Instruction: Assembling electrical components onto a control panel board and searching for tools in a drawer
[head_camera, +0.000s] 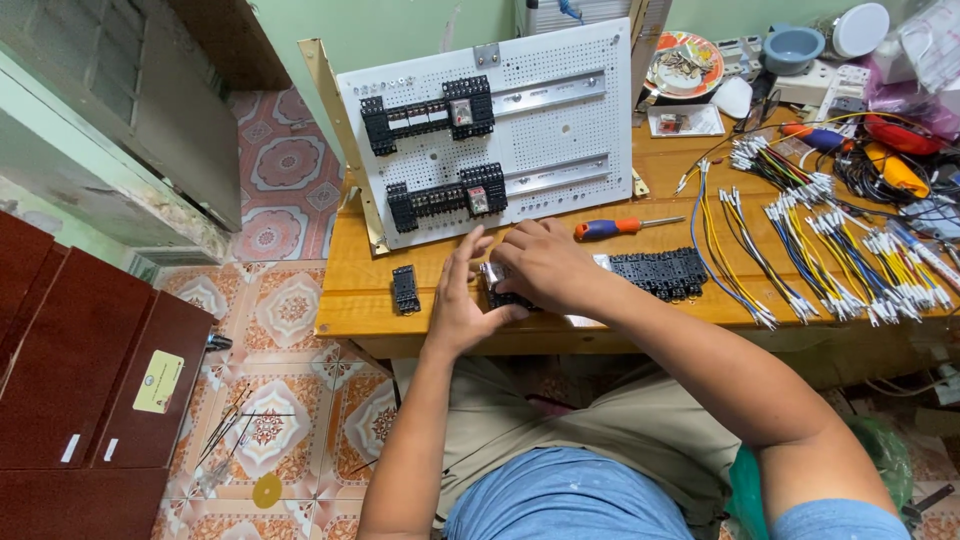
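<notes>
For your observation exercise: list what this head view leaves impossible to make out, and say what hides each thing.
- Small black part: mostly covered by the right hand and left hand; its shape is unclear.
- Wire labels: too small.
- Orange plate contents: too small.
- Clutter at right: cut by the frame edge.

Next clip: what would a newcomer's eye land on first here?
Probably the white perforated panel, propped upright at the back of the wooden table, carrying two rows of black relay sockets. Just before it, the left hand and right hand close around a small black socket, with bundled wires fanned out at right.
</notes>
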